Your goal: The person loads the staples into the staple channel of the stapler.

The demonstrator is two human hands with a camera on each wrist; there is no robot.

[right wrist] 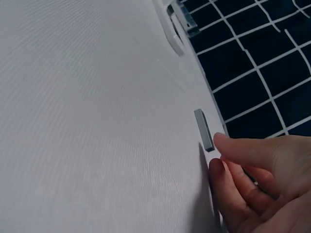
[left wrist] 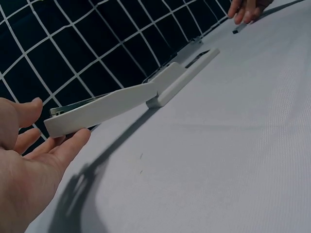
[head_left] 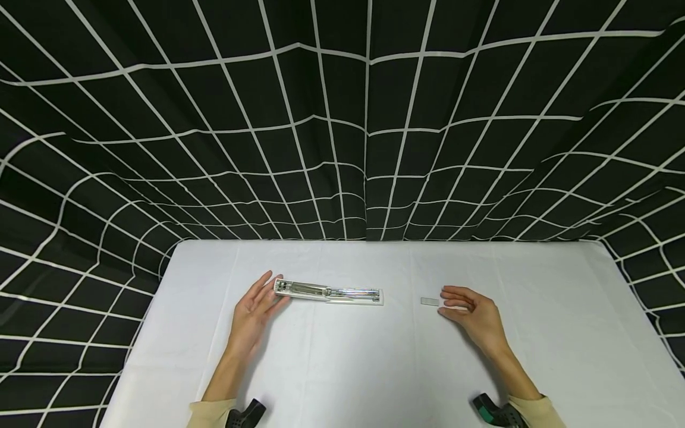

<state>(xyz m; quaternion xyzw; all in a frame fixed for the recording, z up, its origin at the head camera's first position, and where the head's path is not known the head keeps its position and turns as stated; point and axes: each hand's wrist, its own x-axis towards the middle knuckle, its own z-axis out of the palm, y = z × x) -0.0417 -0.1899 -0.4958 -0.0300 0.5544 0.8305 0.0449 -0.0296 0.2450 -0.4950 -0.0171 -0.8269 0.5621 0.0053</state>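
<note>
A white stapler is folded wide open on the white cloth, its metal channel facing up. My left hand holds the raised end of its long arm, which slopes up off the cloth in the left wrist view; a finger of the hand shows beneath that end. To the right lies a short grey strip of staples, seen closer in the right wrist view as a narrow bar. My right hand is just beside the strip's right end, fingertips slightly parted, with nothing plainly between them.
White cloth covers the table. Behind it and at both sides hangs a black curtain with a white grid. Dark devices are worn at the left wrist and the right wrist.
</note>
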